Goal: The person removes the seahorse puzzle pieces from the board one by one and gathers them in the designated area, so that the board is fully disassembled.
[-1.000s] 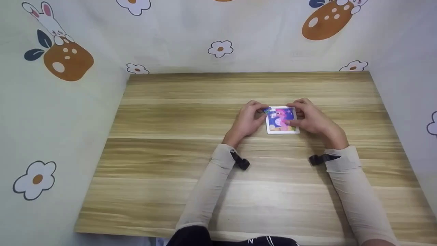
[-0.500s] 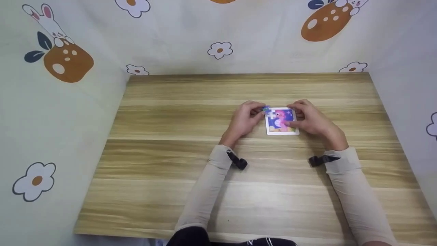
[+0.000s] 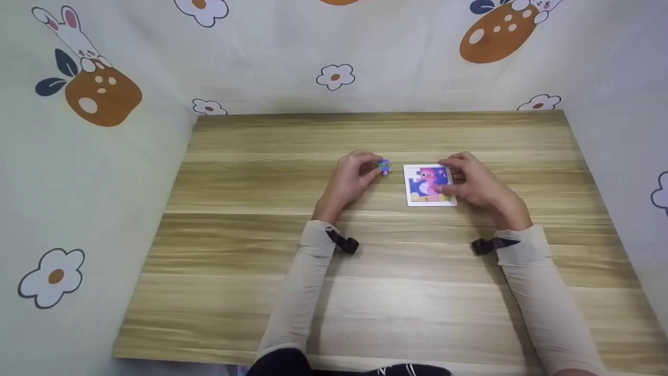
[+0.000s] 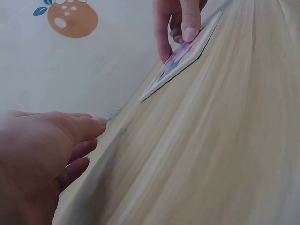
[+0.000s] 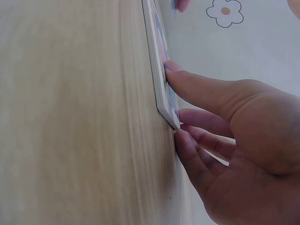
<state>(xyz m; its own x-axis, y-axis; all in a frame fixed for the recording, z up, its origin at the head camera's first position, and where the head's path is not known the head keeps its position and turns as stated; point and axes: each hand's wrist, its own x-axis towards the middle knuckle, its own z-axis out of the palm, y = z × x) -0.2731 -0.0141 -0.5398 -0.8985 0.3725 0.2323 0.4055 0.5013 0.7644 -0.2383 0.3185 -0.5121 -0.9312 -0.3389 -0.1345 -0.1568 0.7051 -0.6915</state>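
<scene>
Pinching a puzzle piece (image 3: 384, 167), the fingers of the left hand (image 3: 349, 177) hung near the puzzle (image 3: 424, 189); those of the right hand (image 3: 476, 180) gripped it on the wood-grain tabletop (image 3: 250, 245) between flower-printed walls (image 3: 271, 62).

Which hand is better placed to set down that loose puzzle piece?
Probably the left hand: it pinches the puzzle piece, clear of the puzzle board. The right hand is occupied gripping the puzzle board's right side.
</scene>
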